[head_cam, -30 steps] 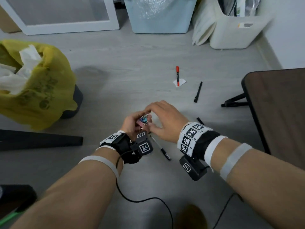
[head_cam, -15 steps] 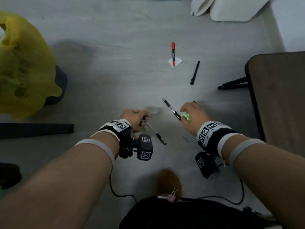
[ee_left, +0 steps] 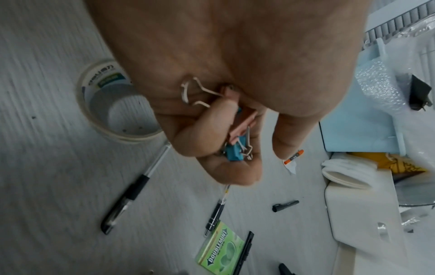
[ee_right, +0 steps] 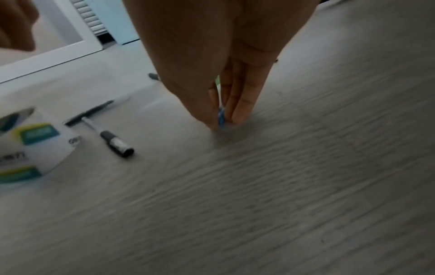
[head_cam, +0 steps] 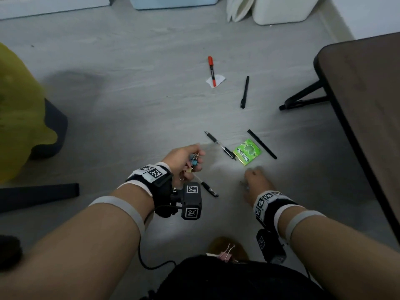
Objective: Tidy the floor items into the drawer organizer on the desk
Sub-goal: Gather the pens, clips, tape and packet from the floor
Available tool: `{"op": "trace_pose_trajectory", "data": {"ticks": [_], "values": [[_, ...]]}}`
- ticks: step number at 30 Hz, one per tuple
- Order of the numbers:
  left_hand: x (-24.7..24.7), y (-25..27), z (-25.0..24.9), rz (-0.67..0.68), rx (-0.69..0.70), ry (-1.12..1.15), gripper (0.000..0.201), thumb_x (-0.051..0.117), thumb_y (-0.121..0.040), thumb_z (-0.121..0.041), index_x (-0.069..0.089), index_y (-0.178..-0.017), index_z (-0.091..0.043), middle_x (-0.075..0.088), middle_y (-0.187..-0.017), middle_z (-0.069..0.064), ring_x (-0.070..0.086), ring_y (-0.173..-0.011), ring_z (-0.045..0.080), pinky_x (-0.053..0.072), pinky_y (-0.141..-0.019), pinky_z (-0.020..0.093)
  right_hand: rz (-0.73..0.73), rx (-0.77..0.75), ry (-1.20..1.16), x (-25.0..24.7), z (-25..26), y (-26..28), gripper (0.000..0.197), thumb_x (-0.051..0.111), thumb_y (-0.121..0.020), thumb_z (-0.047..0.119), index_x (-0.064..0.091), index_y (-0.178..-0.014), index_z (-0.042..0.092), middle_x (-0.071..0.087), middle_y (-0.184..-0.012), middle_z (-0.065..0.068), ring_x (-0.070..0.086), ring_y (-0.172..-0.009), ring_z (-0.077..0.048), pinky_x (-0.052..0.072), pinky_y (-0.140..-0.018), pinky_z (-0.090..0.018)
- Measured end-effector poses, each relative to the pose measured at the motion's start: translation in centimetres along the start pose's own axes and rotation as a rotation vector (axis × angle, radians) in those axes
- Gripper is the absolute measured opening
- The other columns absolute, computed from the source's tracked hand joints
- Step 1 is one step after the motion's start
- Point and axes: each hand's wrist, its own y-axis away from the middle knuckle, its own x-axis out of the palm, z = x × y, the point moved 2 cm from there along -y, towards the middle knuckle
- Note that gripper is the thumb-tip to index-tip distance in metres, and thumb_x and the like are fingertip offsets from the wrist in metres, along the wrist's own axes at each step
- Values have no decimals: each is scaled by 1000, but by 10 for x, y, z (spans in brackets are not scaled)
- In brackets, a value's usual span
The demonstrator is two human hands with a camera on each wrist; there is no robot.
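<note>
Collecting small clips from the floor before carrying them to the surface.

The left hand (ee_left: 212, 93) is curling its grip around a bunch of binder clips (ee_left: 235, 148), while the right hand (ee_right: 212, 65) is pinching a small blue item (ee_right: 221, 116) at floor level; its kind is too blurred to tell. Pens (head_cam: 220, 146), a gum pack (head_cam: 247, 151) and a red marker (head_cam: 212, 71) are lying on the floor (head_cam: 129, 105). The organizer is not in view. Next, probably, lifting the blue piece and gathering the pens.
</note>
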Motion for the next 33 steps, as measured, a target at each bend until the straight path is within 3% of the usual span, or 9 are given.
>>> {"op": "trace_pose_trajectory", "data": {"ticks": [4,7,11,13,16,20,23,28,33], "values": [[2,5,7,16,-24,19,30,51,-98,-39,60,-89,-12,57,-68,2,55,-48,13,23,-30,13,3,-21,13,0,15,5,24,64,-85,16,61,-107,8,55,-121,-14,58,-112,-30,47,-91,-32],[3,14,11,6,-20,36,33,50,-98,-42,58,-89,-11,54,-66,2,47,-47,12,19,-30,13,-178,-35,-299,-25,31,16,13,67,-79,16,54,-78,19,62,-95,-4,65,-90,-25,51,-76,-28],[10,23,11,30,0,27,46,44,-97,-54,57,-87,-11,51,-65,3,38,-41,11,18,-32,12,-398,-325,-654,-70,75,49,22,71,-78,14,55,-91,22,62,-86,4,63,-76,-15,57,-71,-31],[17,27,10,55,20,5,56,40,-94,-63,61,-80,-13,53,-61,2,41,-39,12,26,-36,15,-345,-455,-654,-83,98,65,27,71,-78,18,52,-97,25,63,-84,7,62,-77,-13,56,-71,-32],[20,28,11,74,46,70,67,41,-92,-64,62,-49,-18,55,-50,0,51,-39,15,40,-46,20,-335,-539,-451,-86,117,74,34,70,-78,21,49,-105,26,61,-89,10,56,-85,-15,54,-77,-41],[6,29,10,56,85,156,36,55,-91,-45,67,-74,-16,64,-71,6,57,-57,20,41,-57,26,-352,-584,-379,-87,125,68,41,74,-75,35,50,-107,24,58,-100,6,51,-99,-15,49,-86,-39],[-15,26,12,26,113,202,28,55,-93,-37,63,-75,-16,61,-63,0,52,-47,13,40,-46,20,-400,-577,-506,-77,126,63,42,72,-76,45,51,-106,25,54,-103,7,53,-95,-11,48,-84,-30],[-44,21,16,120,90,491,29,49,-96,-31,55,-75,-12,54,-58,0,38,-34,6,25,-34,13,-195,-352,-709,-52,121,53,14,62,-92,36,57,-88,23,65,-78,6,64,-73,-14,52,-68,-32],[-58,22,18,146,1,734,37,44,-101,-35,66,-90,-9,62,-55,-2,42,-29,3,31,-29,11,170,-471,-844,-33,152,71,13,65,-91,10,59,-80,13,65,-63,-5,65,-53,-18,52,-52,-27]]}}
